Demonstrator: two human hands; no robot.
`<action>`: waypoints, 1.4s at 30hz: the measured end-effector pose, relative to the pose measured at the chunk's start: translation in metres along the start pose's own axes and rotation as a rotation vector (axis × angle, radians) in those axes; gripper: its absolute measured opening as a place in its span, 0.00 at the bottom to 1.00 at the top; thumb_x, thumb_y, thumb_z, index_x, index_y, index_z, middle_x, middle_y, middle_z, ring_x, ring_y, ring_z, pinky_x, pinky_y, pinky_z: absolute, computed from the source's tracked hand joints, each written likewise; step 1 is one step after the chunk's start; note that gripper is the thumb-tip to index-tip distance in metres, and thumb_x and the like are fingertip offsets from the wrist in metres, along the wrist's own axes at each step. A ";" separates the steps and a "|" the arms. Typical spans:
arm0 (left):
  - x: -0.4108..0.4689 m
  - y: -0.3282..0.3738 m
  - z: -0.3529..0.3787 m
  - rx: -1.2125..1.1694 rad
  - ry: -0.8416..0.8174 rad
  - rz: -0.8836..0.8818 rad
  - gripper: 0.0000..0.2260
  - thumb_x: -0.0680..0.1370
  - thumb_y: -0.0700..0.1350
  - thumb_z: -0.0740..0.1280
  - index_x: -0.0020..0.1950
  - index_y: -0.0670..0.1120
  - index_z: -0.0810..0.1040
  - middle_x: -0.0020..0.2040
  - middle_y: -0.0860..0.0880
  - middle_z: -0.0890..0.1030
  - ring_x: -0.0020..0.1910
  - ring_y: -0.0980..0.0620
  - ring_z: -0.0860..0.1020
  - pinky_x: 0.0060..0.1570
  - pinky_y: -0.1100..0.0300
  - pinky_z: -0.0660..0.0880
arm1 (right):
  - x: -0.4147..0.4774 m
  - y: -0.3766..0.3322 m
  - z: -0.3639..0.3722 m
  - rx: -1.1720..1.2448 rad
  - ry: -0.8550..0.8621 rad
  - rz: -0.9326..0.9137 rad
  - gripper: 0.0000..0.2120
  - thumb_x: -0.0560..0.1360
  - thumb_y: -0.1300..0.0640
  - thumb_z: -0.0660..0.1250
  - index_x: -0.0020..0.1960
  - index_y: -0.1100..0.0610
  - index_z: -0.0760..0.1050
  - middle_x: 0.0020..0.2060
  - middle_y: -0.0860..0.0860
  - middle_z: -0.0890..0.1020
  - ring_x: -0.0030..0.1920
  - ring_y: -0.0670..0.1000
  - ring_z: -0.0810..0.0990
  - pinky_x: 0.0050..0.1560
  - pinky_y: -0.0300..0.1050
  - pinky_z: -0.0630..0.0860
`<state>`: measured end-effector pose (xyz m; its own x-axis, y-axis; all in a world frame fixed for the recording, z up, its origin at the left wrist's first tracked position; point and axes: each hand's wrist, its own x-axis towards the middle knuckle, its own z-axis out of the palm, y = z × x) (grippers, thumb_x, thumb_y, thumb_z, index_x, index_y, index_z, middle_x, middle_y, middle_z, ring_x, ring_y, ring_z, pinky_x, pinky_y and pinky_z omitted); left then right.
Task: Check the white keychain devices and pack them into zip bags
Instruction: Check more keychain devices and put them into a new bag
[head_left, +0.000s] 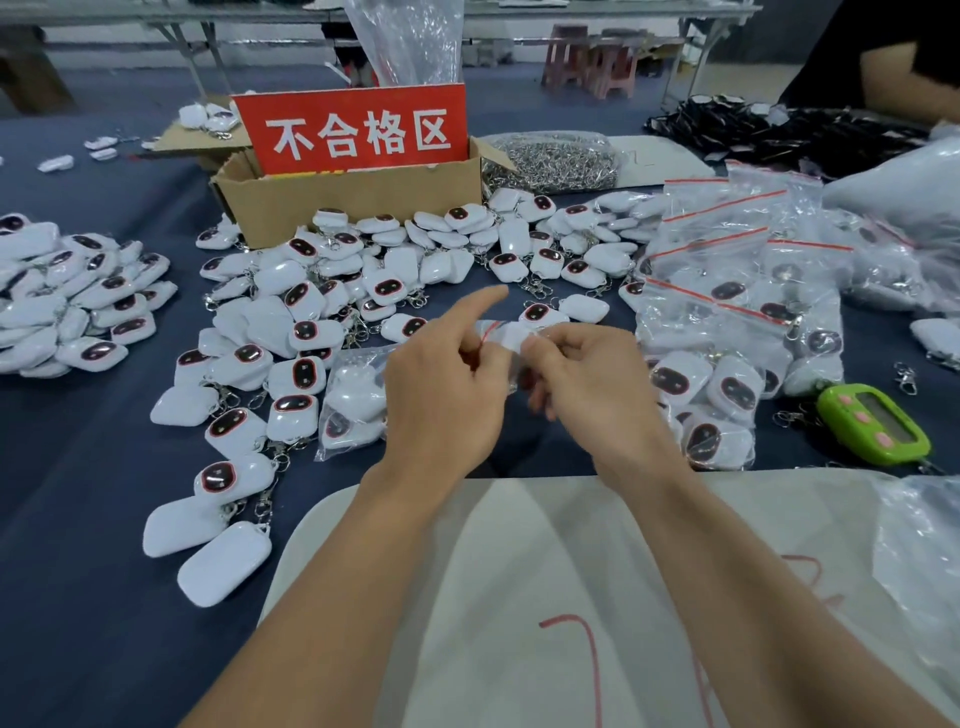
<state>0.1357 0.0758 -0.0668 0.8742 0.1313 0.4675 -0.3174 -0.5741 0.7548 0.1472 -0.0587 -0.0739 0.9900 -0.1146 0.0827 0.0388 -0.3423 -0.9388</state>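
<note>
Both hands meet over the table's middle, gripping one small clear zip bag (506, 335) with a red seal strip; a white shape shows inside it. My left hand (447, 384) pinches its left end, index finger raised. My right hand (582, 379) pinches its right end. Loose white keychain devices (306, 332) with dark oval faces and metal clasps lie heaped ahead and to the left. A filled bag (353, 402) lies just left of my left hand. Bagged devices (727, 322) pile up on the right.
A cardboard box (353, 202) with a red sign stands behind the heap. Beside it sits a bag of metal rings (556, 161). A green timer (872, 423) lies at the right. A second device heap (67, 296) is far left. Another person's arm (904, 88) is at top right.
</note>
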 end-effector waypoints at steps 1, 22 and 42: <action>0.000 0.000 0.000 -0.030 0.008 0.027 0.21 0.75 0.43 0.64 0.67 0.57 0.81 0.31 0.54 0.75 0.36 0.55 0.74 0.45 0.55 0.75 | 0.001 -0.001 0.006 0.008 -0.077 0.003 0.12 0.77 0.54 0.66 0.39 0.56 0.82 0.28 0.50 0.83 0.30 0.48 0.79 0.37 0.48 0.75; -0.002 -0.011 0.015 0.333 -0.265 0.045 0.10 0.78 0.44 0.65 0.54 0.54 0.84 0.43 0.52 0.84 0.46 0.47 0.80 0.44 0.56 0.71 | 0.084 -0.031 -0.011 -1.129 -0.131 -0.185 0.15 0.78 0.56 0.65 0.63 0.58 0.79 0.62 0.58 0.81 0.63 0.63 0.78 0.63 0.53 0.72; -0.010 -0.014 0.029 0.511 -0.287 0.128 0.09 0.79 0.52 0.60 0.43 0.51 0.76 0.39 0.48 0.83 0.40 0.43 0.79 0.35 0.55 0.63 | -0.037 -0.002 -0.010 -0.230 0.329 -0.305 0.13 0.76 0.66 0.65 0.50 0.49 0.80 0.33 0.40 0.77 0.38 0.39 0.77 0.41 0.28 0.68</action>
<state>0.1419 0.0597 -0.0955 0.9274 -0.1471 0.3439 -0.2722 -0.8960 0.3508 0.1091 -0.0634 -0.0716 0.8416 -0.2527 0.4773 0.2515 -0.5987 -0.7604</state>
